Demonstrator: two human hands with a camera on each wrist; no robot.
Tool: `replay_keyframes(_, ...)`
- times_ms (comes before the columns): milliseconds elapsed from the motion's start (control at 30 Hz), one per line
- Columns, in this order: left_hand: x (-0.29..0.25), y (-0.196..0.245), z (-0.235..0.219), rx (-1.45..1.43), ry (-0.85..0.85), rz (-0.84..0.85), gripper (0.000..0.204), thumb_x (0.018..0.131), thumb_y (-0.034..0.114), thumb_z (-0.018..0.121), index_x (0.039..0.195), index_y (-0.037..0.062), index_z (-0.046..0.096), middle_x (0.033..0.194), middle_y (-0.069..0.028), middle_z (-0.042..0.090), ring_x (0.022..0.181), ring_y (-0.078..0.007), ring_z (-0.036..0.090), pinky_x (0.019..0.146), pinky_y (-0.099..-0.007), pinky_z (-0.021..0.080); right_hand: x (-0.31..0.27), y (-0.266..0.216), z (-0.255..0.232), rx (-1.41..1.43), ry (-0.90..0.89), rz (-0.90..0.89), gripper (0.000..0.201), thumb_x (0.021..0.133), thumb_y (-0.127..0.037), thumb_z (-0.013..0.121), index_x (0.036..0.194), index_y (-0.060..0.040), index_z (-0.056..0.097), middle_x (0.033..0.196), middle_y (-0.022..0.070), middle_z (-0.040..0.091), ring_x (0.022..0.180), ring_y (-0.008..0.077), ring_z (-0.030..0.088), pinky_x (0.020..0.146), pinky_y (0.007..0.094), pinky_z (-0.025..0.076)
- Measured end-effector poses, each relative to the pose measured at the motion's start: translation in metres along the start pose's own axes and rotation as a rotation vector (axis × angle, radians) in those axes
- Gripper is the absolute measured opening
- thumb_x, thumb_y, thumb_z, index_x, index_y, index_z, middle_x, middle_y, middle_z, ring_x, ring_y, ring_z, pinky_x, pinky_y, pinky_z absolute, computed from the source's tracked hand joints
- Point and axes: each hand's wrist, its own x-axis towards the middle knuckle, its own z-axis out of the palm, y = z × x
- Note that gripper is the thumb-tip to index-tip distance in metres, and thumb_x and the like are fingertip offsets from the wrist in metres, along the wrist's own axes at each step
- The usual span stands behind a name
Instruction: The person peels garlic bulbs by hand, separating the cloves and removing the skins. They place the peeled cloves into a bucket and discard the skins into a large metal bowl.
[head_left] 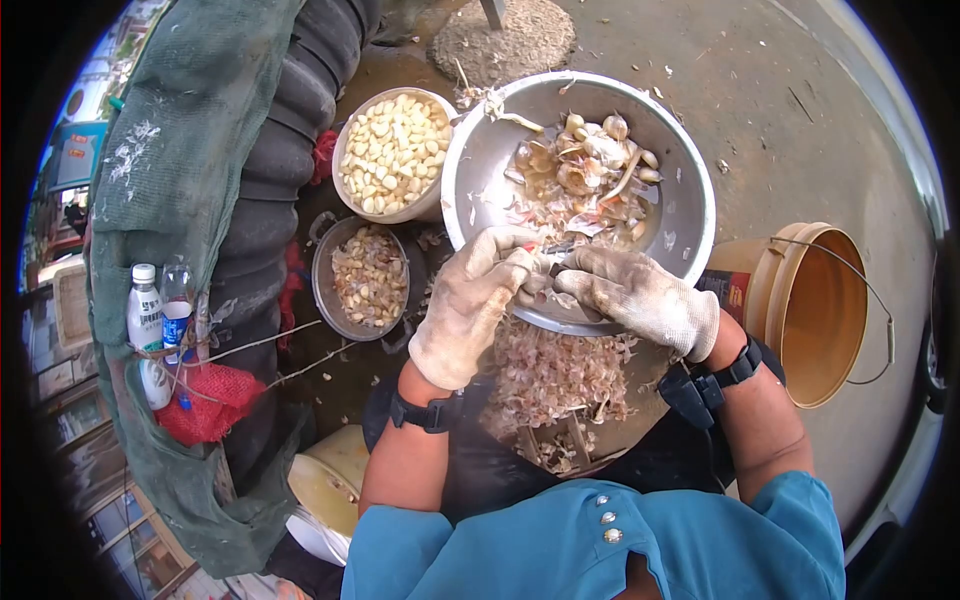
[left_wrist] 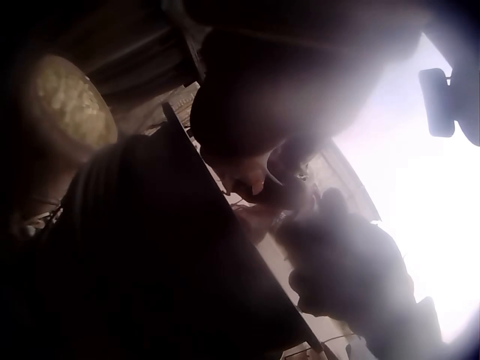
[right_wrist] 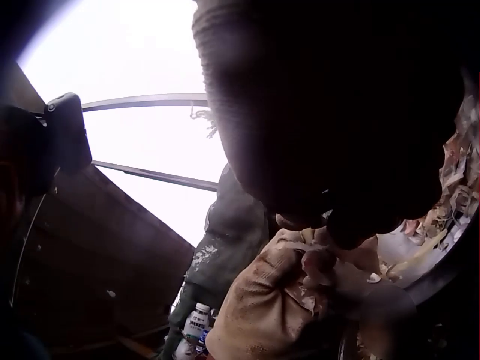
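Observation:
Both hands wear pale, soiled knit gloves and meet over the near rim of a wide metal basin (head_left: 478, 190). My left hand (head_left: 470, 305) pinches a small tool with a red part (head_left: 530, 247) and dark metal; its exact kind I cannot tell. Close against it, my right hand (head_left: 640, 295) has its fingers curled, and a pale garlic clove (right_wrist: 296, 223) shows at its fingertips in the right wrist view. Inside the basin lies a heap of garlic (head_left: 600, 160), bulbs and loose cloves among papery skins. The left wrist view is dark, showing mostly silhouettes.
A tub of peeled cloves (head_left: 395, 155) stands left of the basin, with a smaller pot (head_left: 318, 270) of partly skinned cloves below it. Garlic skins (head_left: 560, 375) pile under the basin. At right, a yellow bucket (head_left: 820, 310) leans sideways. Bottles (head_left: 145, 310) stand at left.

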Motion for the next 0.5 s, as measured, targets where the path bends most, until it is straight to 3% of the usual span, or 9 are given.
replay_keyframes(33, 0.0, -0.001, 0.001, 0.038, 0.01, 0.043, 0.031, 0.099, 0.02, 0.053, 0.12, -0.0024, 0.058, 0.09, -0.0049, 0.063, 0.078, -0.0083, 0.057, 0.07, -0.0229, 0.047, -0.001, -0.01, 0.0, -0.01, 0.017, 0.058, 0.034, 0.101, -0.029, 0.05, 0.12, -0.0023, 0.058, 0.094, 0.0063, 0.058, 0.079, 0.0133, 0.05, 0.073, 0.0284, 0.044)
replay_keyframes(167, -0.001, 0.004, 0.002, 0.169, -0.014, -0.001, 0.03, 0.099, 0.018, 0.052, 0.12, -0.0006, 0.06, 0.091, -0.0041, 0.064, 0.076, -0.0074, 0.056, 0.068, -0.0234, 0.048, 0.0, -0.01, 0.002, -0.051, 0.067, 0.062, 0.036, 0.101, -0.031, 0.05, 0.122, -0.0026, 0.057, 0.091, 0.0052, 0.057, 0.075, 0.0127, 0.049, 0.069, 0.0287, 0.044)
replay_keyframes(233, 0.002, -0.006, -0.001, 0.355, -0.048, 0.188, 0.029, 0.098, 0.016, 0.05, 0.121, 0.0011, 0.062, 0.093, -0.0025, 0.065, 0.075, -0.0063, 0.055, 0.068, -0.0229, 0.048, 0.0, -0.01, 0.003, -0.152, 0.08, 0.037, 0.042, 0.1, -0.034, 0.048, 0.127, -0.0026, 0.056, 0.11, 0.0232, 0.061, 0.103, 0.037, 0.059, 0.091, 0.0414, 0.045)
replay_keyframes(267, 0.001, -0.007, -0.002, 0.354, -0.047, 0.188, 0.029, 0.098, 0.016, 0.05, 0.121, 0.0011, 0.062, 0.093, -0.0025, 0.065, 0.075, -0.0063, 0.055, 0.068, -0.0229, 0.048, 0.0, -0.008, 0.003, -0.152, 0.079, 0.038, 0.042, 0.1, -0.034, 0.048, 0.127, -0.0026, 0.056, 0.11, 0.0232, 0.061, 0.103, 0.037, 0.059, 0.091, 0.0414, 0.045)
replay_keyframes(333, 0.001, -0.007, -0.002, 0.339, -0.079, 0.092, 0.03, 0.098, 0.017, 0.05, 0.12, 0.0007, 0.062, 0.091, -0.001, 0.063, 0.075, -0.0057, 0.054, 0.068, -0.0221, 0.046, -0.001, -0.003, 0.004, -0.114, 0.102, -0.042, 0.037, 0.101, -0.029, 0.05, 0.124, -0.0006, 0.055, 0.089, 0.0092, 0.056, 0.074, 0.0142, 0.05, 0.07, 0.0297, 0.045)
replay_keyframes(467, 0.002, -0.012, -0.002, 0.245, -0.063, 0.056, 0.031, 0.097, 0.019, 0.05, 0.12, 0.0013, 0.062, 0.087, 0.0008, 0.061, 0.075, -0.0049, 0.052, 0.068, -0.021, 0.044, -0.002, -0.004, 0.004, -0.121, 0.063, 0.013, 0.036, 0.101, -0.028, 0.049, 0.124, -0.0011, 0.055, 0.093, 0.0131, 0.059, 0.078, 0.0223, 0.056, 0.075, 0.0333, 0.047)
replay_keyframes(500, 0.0, -0.01, -0.002, 0.225, -0.062, 0.043, 0.033, 0.097, 0.023, 0.052, 0.119, 0.0007, 0.062, 0.087, 0.0007, 0.061, 0.074, -0.0047, 0.052, 0.068, -0.0206, 0.043, -0.001, 0.006, 0.005, -0.18, 0.072, -0.108, 0.036, 0.101, -0.028, 0.047, 0.125, -0.0023, 0.056, 0.096, 0.0138, 0.059, 0.08, 0.026, 0.057, 0.078, 0.035, 0.048)
